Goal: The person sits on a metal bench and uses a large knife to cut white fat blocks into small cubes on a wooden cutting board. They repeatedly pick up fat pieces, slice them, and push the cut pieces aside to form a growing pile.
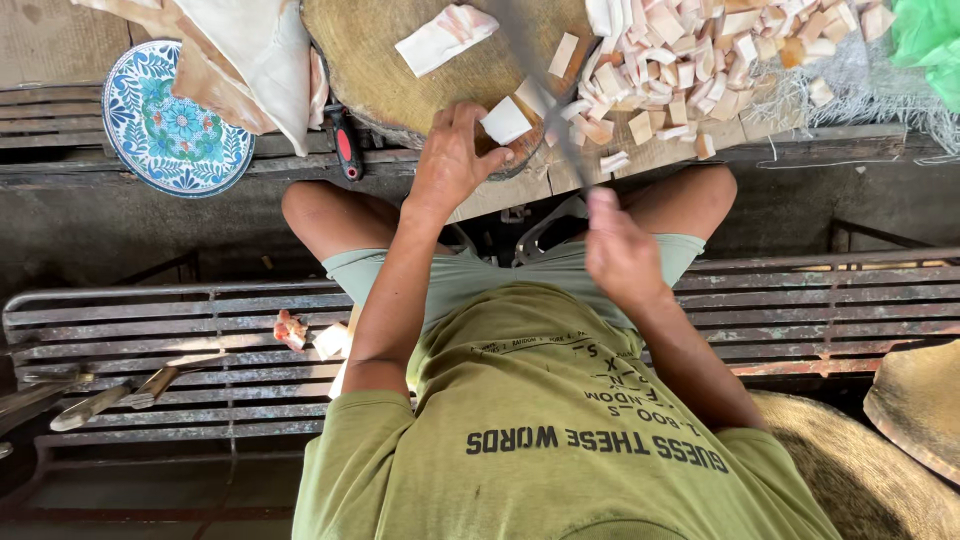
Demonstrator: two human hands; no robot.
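My left hand (452, 158) rests on the near edge of a round wooden chopping block (380, 70) and pinches a white chunk of pork fat (505, 120). My right hand (620, 250) is lifted closer to my body and grips the handle of a long knife (530, 60). Its blurred blade reaches out over the block, just right of the held chunk. A longer pink-and-white strip (445, 38) lies further back on the block. A pile of several cut cubes (690, 50) covers the board on the right.
A blue floral plate (170, 120) at the left carries a big slab of meat (250, 60), with a red-handled tool (343, 145) beside it. A green bag (930, 40) is at the top right. Scraps (290, 328) and blades (100, 400) lie on the slatted metal bench (150, 300).
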